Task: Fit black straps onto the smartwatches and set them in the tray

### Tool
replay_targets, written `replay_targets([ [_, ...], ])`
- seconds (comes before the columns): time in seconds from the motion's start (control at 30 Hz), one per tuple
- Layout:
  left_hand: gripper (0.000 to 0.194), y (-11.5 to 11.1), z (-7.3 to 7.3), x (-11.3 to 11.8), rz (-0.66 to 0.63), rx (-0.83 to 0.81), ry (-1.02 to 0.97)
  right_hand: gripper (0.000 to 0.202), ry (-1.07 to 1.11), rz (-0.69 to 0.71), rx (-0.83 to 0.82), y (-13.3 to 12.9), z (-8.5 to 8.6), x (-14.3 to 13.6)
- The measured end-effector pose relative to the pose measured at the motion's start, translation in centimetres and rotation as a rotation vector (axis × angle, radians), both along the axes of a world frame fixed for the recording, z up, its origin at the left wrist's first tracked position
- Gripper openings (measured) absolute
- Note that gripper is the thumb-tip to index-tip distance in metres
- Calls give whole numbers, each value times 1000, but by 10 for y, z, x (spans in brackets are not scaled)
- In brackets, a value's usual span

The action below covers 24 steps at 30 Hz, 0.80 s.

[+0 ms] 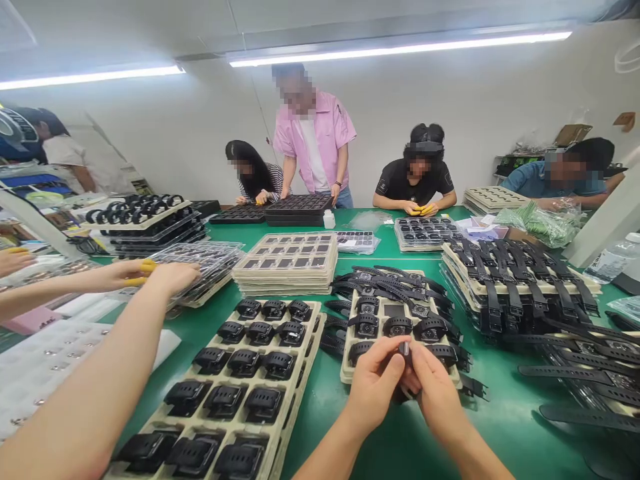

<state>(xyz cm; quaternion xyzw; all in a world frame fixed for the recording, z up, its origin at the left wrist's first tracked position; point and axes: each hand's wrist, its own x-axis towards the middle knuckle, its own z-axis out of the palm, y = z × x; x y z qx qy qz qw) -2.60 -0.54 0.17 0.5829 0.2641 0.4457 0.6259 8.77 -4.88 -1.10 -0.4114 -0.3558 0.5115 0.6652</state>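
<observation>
1. Pinching what looks like a black watch [403, 349], the left hand [376, 371] and the right hand [433, 379] press their thumbs and fingertips on it from both sides.
2. The watch is between the fingertips, right where the two hands meet. Fingers hide most of it, so I can't tell which way its face points.
3. I'd guess it is light, with a soft, bendy strap and a hard, smooth middle that could slip or get scratched. The sides of the middle seem the best place to hold.
4. Both hands are up at the near edge of a cream tray [346, 365], between its near corners. More watches [399, 325] lie in that tray.
5. Past its left edge is a longer tray [312, 313] of curled watches, on the green table [311, 417].
6. Over the table's left side, a co-worker's arm [123, 350] reaches out.
</observation>
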Motion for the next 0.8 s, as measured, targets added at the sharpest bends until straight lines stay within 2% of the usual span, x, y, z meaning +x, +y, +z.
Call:
replay_targets([
  [0.2,51,0,-1,2,-27,62,42,45,-99,-22,-6,-5,-2,-1],
  [0.33,51,-4,1,2,-80,91,58,41,-90,-110,-43,-12,6,4],
  [0.47,58,-4,6,0,-223,-69,45,40,-296,6,14,-12,22,21],
  [0.53,61,-4,8,1,-296,-162,38,45,-329,2,26,-10,27,29],
  [0.7,64,-13,3,9,-454,-339,82,39,27,-239,-117,-5,27,39],
  [0.8,57,-18,-6,15,-512,-479,-12,40,75,-260,-117,-4,27,41],
])
